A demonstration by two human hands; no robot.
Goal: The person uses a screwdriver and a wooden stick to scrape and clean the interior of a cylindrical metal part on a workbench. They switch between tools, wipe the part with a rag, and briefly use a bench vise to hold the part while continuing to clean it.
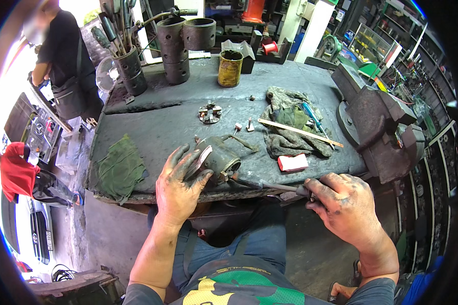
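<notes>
My left hand [178, 190] grips the near left side of a dark cylindrical metal housing [223, 156], which lies on its side at the bench's front edge. The fingers reach over it, and the thumb lies near its open end. A pale folded strip [204, 156] stands up beside those fingers. My right hand [343, 203] is closed round the dark handle of a long-shafted tool [280, 186]. The shaft points left, and its tip is at the housing's open end; whether they touch, I cannot tell. Past the housing lie a round brush holder plate [209, 113] and two small brushes [250, 125].
A dark workbench [173, 124] carries a green rag [121, 168] at left. Right of the housing are a crumpled cloth [285, 109], a flat wooden stick [295, 131], a blue-handled screwdriver [313, 117] and a red-white block [292, 162]. A bench vise [381, 127] stands right; cans [230, 68] stand behind.
</notes>
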